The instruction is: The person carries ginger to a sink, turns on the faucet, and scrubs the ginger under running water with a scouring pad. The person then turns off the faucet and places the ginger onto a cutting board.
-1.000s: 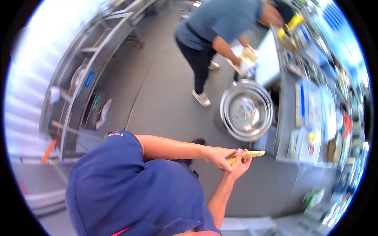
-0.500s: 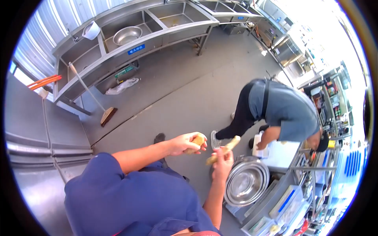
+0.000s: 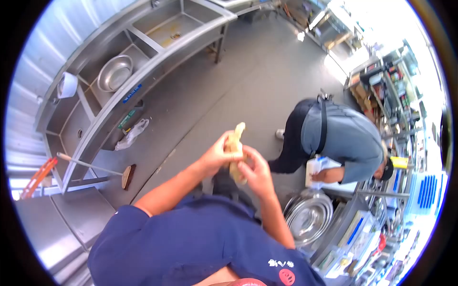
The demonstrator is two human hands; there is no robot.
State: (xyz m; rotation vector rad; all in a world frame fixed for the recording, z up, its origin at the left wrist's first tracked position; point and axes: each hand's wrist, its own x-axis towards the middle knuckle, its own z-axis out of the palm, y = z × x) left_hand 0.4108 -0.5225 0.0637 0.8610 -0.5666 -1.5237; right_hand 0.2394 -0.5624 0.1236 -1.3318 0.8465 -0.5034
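Pale knobbly piece (image 3: pixel 235 143), gripped in both hands (image 3: pixel 217 156), red shirt logo (image 3: pixel 287 277), blue label (image 3: pixel 132 93) unreadable

Left hand (image 3: pixel 214 155): gripping pale knobbly food (image 3: pixel 235 143)
Right hand (image 3: pixel 257 172): holding its lower end
Co-worker (image 3: pixel 341 136): bent over near metal bowls (image 3: pixel 307 220)

My left hand (image 3: pixel 217 157) and right hand (image 3: pixel 256 172) cover parts of the pale food (image 3: pixel 235 138); I can't tell if it's one piece. The blue label (image 3: pixel 132 93) is too blurred to read; the bottom edge cuts my shirt (image 3: pixel 176 245).
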